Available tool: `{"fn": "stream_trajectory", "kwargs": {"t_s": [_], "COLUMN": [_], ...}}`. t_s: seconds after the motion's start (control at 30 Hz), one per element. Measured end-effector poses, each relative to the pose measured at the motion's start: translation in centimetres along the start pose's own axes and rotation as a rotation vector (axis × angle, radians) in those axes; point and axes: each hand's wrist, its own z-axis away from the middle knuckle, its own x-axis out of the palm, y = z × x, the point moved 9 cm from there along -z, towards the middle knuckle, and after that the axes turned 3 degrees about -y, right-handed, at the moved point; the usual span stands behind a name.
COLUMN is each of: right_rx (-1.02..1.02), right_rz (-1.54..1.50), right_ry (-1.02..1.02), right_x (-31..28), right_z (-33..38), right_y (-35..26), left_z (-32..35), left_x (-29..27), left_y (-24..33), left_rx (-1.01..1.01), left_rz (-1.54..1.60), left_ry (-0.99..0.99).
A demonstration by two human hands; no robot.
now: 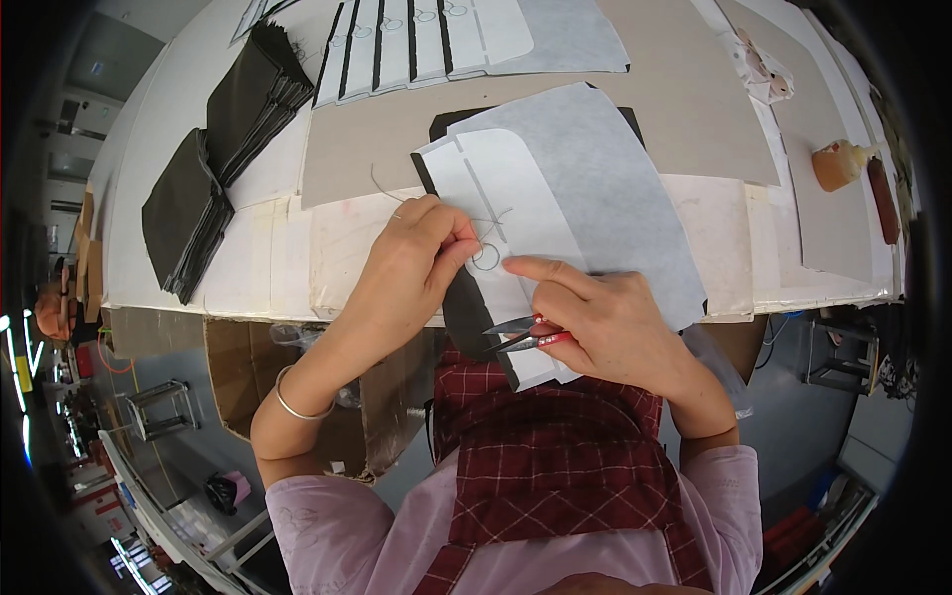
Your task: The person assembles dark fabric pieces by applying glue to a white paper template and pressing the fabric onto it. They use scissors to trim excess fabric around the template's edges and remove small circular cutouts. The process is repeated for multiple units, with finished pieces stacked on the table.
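My left hand (416, 260) pinches a thin thread at the edge of a white fabric piece (506, 213) with a dark strip along its side, which hangs over the table's front edge. My right hand (605, 317) holds small red-handled thread snips (524, 333), blades apart and pointing left, while its index finger presses down on the white piece near a stitched loop (486, 256). A grey fabric sheet (605, 188) lies under and to the right of the white piece. A metal bangle (297, 407) is on my left wrist.
Stacks of dark fabric pieces (213, 159) sit at the left of the table. A row of finished white pieces (416, 45) lies at the back. An amber bottle (841, 164) and a dark red tool (885, 198) lie at the right. Brown card (694, 99) covers the table.
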Motion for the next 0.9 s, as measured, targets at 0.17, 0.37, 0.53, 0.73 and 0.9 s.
{"fn": "stream_trajectory", "kwargs": {"t_s": [0.17,0.37,0.53,0.73,0.9], "right_rx": [0.003,0.002,-0.003,0.001,0.003], "right_rz": [0.002,-0.001,-0.003,0.000,-0.013], "right_ry": [-0.003,-0.006,-0.006,-0.024,-0.031], "right_x": [0.0,0.0,0.0,0.2,0.2], "right_z": [0.1,0.0,0.0,0.1,0.0], "right_y": [0.1,0.1,0.0,0.1,0.2], "left_z": [0.2,-0.2,0.9,3.0,0.9], "left_x": [-0.7,-0.2,-2.0,-6.2,-4.2], "left_y": [-1.0,-0.1,-3.3,-5.1,-0.2], "left_rx": [-0.140,-0.003,-0.190,-0.247,0.081], "left_rz": [0.168,0.023,0.220,-0.114,-0.042], "left_ry": [0.051,0.017,0.074,0.238,0.160]}}
